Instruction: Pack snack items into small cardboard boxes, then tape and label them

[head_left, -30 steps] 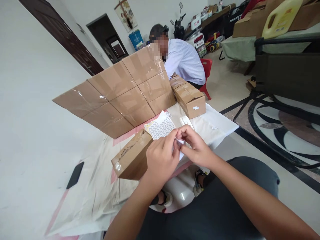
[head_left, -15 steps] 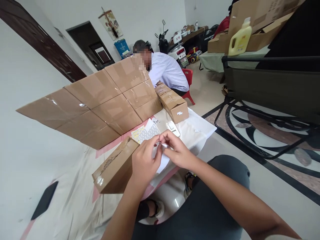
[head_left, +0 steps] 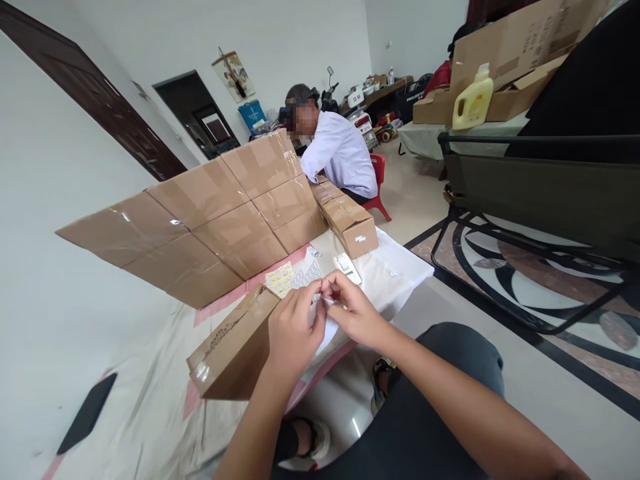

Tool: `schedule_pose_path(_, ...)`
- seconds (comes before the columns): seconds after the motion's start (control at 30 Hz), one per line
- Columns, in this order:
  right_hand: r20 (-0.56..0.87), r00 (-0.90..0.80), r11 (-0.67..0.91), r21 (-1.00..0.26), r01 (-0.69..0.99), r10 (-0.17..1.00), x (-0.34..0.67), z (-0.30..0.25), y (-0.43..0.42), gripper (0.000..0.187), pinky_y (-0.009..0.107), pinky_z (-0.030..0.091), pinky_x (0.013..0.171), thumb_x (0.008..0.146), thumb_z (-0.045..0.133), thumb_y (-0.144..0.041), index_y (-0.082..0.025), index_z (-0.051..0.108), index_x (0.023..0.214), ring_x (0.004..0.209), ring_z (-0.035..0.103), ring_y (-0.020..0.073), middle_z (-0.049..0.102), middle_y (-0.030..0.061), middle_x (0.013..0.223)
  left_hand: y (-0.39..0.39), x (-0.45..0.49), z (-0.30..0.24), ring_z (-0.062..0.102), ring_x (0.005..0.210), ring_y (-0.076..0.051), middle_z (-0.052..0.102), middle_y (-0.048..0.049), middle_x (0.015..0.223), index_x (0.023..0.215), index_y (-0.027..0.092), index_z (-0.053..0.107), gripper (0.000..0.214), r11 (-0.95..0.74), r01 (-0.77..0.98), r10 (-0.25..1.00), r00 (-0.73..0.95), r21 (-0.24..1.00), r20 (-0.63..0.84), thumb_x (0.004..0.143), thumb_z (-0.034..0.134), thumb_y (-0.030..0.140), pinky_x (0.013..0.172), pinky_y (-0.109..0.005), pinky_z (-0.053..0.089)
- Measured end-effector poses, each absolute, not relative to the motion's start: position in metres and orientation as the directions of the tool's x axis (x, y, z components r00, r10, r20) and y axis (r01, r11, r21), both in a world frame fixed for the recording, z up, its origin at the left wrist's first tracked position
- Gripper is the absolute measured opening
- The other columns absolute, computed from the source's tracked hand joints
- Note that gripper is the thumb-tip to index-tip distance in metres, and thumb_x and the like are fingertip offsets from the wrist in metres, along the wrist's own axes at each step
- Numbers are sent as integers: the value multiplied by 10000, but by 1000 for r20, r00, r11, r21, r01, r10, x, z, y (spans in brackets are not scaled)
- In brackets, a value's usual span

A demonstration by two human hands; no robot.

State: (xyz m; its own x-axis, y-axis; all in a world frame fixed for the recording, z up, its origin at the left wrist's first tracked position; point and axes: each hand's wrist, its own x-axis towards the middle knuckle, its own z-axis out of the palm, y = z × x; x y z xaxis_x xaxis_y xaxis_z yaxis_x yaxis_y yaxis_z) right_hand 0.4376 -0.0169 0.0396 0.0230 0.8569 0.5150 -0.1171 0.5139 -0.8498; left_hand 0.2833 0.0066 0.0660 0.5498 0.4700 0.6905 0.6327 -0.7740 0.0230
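Observation:
My left hand [head_left: 295,327] and my right hand [head_left: 356,312] meet over the near edge of the table, thumbs and forefingers pinched close together. Whatever lies between the fingertips is too small and covered to name. Below them, a piece of white paper [head_left: 329,331] shows partly. Just beyond my fingers lie a yellow printed sheet [head_left: 280,277] and a white sheet with rows of small grey shapes [head_left: 311,269]. A flat white object [head_left: 347,268] rests to the right of these sheets.
A long open cardboard box [head_left: 233,347] stands left of my hands, before a tall cardboard panel [head_left: 210,223]. Another long carton [head_left: 350,223] lies at the far right side of the table [head_left: 400,257]. Beyond sits a person in a light shirt [head_left: 345,153]. A folding frame [head_left: 540,173] stands right.
The view has tilted slightly, so the scene sits a little lower and the panel farther right. My hands stay pinched together. The seated person's head has shifted somewhat.

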Motion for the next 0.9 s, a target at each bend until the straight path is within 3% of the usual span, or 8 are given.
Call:
schedule_pose_path(0.2, 520, -3, 517, -849, -113, 854, 438, 40, -17, 220, 297, 350, 713, 749, 527, -113, -235, 453, 916, 740, 407, 150, 418, -36, 796, 6, 279, 68, 708, 896, -189, 748, -40, 1045, 1250, 241, 570, 326, -777, 619, 535, 549, 117, 642, 940, 534, 147, 785, -314, 556)
schedule_pose_path(0.63, 479, 0, 470, -860, -200, 878, 431, 32, -14, 217, 281, 359, 672, 793, 578, -121, -239, 454, 927, 726, 442, 144, 466, -36, 797, 5, 281, 60, 718, 879, -205, 750, -34, 983, 1219, 245, 565, 368, -747, 665, 493, 541, 13, 681, 932, 448, 46, 746, -325, 533)
schedule_pose_path(0.9, 470, -23, 465, -879, -103, 883, 433, 32, -15, 253, 264, 345, 668, 762, 512, -98, -235, 467, 970, 722, 437, 126, 457, -45, 800, 6, 272, 58, 694, 926, -177, 719, -32, 1052, 1299, 247, 541, 340, -782, 584, 580, 557, 218, 595, 972, 492, 166, 769, -280, 529)
